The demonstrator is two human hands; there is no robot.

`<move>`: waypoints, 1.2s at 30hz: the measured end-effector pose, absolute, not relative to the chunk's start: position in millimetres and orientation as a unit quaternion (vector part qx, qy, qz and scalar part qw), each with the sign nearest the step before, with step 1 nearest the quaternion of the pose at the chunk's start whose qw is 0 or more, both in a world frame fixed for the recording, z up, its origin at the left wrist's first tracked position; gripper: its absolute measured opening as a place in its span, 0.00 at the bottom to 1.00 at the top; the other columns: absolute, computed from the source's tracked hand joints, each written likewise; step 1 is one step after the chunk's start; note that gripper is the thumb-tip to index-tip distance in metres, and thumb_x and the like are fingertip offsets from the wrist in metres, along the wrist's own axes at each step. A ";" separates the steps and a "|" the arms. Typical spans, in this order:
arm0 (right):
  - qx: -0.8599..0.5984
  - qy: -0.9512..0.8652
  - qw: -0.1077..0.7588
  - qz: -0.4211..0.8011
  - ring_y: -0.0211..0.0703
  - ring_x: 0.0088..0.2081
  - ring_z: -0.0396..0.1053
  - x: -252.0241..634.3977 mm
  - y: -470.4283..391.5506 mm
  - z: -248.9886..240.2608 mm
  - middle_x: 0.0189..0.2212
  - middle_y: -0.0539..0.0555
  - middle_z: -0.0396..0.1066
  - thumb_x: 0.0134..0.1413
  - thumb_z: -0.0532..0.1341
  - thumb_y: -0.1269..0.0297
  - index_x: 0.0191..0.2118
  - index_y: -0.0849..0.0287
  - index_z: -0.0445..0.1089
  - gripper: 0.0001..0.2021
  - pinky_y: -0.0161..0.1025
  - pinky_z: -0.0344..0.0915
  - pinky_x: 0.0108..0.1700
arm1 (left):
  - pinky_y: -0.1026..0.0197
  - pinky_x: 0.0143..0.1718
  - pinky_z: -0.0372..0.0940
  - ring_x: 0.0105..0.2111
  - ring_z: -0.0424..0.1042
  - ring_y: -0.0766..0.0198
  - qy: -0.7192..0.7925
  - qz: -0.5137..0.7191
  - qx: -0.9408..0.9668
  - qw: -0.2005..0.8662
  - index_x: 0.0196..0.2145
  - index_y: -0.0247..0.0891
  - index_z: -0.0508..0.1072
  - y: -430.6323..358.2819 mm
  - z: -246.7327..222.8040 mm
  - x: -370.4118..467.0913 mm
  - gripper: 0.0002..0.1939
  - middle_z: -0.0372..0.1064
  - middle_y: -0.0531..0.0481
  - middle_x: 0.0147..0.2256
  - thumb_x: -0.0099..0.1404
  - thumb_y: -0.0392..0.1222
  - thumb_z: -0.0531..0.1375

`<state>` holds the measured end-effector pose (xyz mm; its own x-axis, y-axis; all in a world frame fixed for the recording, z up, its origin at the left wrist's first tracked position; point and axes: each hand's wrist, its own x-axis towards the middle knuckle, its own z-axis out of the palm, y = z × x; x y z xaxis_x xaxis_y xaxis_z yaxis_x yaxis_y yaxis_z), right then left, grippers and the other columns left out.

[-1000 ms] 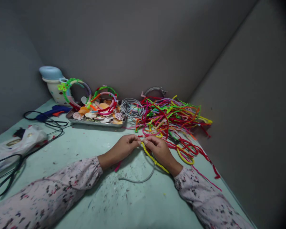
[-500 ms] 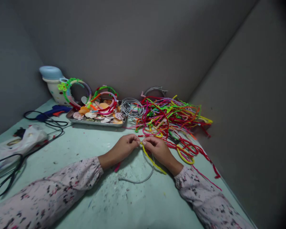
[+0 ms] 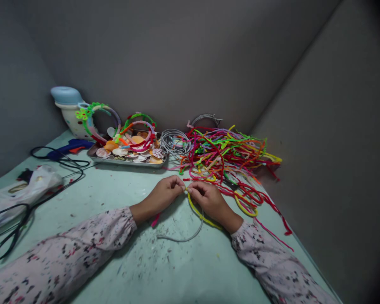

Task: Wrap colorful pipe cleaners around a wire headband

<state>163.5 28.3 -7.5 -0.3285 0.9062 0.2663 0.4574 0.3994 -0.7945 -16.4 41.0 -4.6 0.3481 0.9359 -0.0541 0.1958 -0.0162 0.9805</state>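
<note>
With the yellow stem pinched at its upper end by the left hand and right hand, its tail trailed between four and five o'clock across the wire, it could be snagged if the wire is tugged

The yellow pipe cleaner now bows more (its hanging length was straighter before).
</note>
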 end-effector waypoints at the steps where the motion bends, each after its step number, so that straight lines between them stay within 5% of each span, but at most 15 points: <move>1: -0.452 -0.764 0.361 0.285 0.37 0.27 0.64 163.3 27.8 -7.5 0.25 0.49 0.69 0.57 0.56 0.65 0.33 0.59 0.71 0.07 0.33 0.60 0.30 | 0.68 0.19 0.46 0.18 0.53 0.72 0.454 0.346 0.623 0.535 0.31 0.36 0.67 41.1 -4.6 -16.5 0.08 0.57 0.58 0.19 0.58 0.44 0.57; 10: -0.450 -0.825 0.314 0.136 0.41 0.32 0.66 161.3 25.5 -11.2 0.31 0.53 0.71 0.60 0.53 0.68 0.36 0.59 0.68 0.07 0.36 0.60 0.36 | 0.68 0.19 0.45 0.17 0.50 0.73 0.453 0.339 0.632 0.529 0.31 0.36 0.68 40.7 -4.6 -16.9 0.08 0.55 0.60 0.17 0.59 0.44 0.56; 26: -0.417 -0.832 0.335 0.148 0.42 0.35 0.68 164.8 24.5 -9.4 0.33 0.54 0.72 0.59 0.55 0.68 0.40 0.57 0.70 0.07 0.37 0.61 0.38 | 0.69 0.20 0.47 0.16 0.51 0.73 0.441 0.349 0.619 0.549 0.30 0.37 0.67 43.5 -7.4 -18.3 0.07 0.55 0.60 0.17 0.58 0.44 0.57; 36: -0.442 -0.851 0.275 0.071 0.42 0.35 0.68 162.9 22.0 -10.2 0.32 0.55 0.71 0.61 0.53 0.66 0.39 0.59 0.70 0.09 0.37 0.61 0.38 | 0.69 0.19 0.47 0.16 0.51 0.73 0.437 0.349 0.621 0.549 0.30 0.36 0.67 42.2 -7.0 -18.4 0.08 0.55 0.60 0.17 0.59 0.44 0.56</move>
